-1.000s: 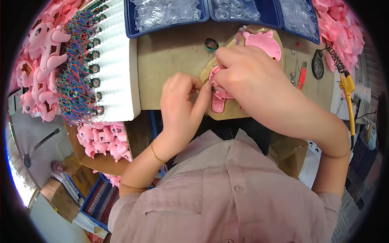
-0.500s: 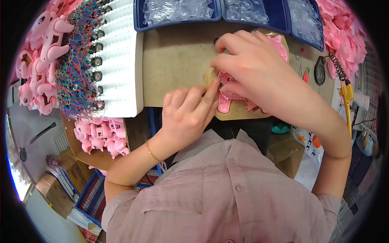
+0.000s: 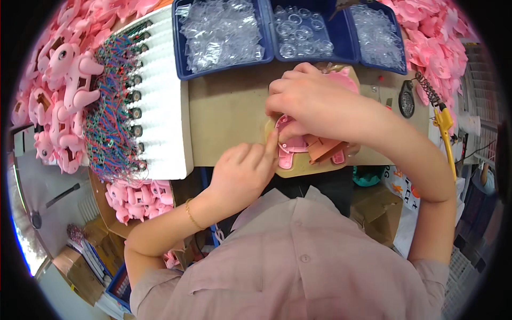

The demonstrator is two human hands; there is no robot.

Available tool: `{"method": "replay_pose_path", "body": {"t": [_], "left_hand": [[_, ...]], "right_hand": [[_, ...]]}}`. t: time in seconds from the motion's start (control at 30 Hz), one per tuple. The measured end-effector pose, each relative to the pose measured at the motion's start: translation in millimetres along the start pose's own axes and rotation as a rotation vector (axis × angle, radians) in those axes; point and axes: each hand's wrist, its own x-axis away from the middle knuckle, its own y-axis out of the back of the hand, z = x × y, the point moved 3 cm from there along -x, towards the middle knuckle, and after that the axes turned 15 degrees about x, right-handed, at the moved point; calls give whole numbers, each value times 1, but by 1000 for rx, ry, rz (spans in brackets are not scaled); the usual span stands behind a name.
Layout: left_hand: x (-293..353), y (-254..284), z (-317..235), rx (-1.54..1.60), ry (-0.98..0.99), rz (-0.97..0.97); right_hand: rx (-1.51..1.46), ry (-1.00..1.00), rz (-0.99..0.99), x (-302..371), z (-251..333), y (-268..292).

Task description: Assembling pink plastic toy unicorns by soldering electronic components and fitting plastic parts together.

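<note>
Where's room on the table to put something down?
The bare table between the white foam and the right hand, in front of the blue trays. Around the pink shell it's crowded: the left hand is there.

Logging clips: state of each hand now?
Left hand: index extended to the pink shell; grip cannot be told.
Right hand: curled over the shell; grip hidden.

tan worktable point(image 3: 224, 120) | cardboard box point(image 3: 79, 273) lower left | bright light point(image 3: 35, 260) far left

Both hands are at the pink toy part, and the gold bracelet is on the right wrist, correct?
No: the head view shows the gold bracelet on the left wrist. The left hand and right hand are at the pink toy part.
</note>
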Motion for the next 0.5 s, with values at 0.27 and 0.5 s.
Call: {"method": "replay_pose_path", "body": {"t": [0.27,0.5], "left_hand": [[-29,34,-9,18,179,202],[-98,8,2,235,300,-127]], "right_hand": [[-402,-484,-373,92,-32,38],[-600,-412,-138,90,-34,11]]}}
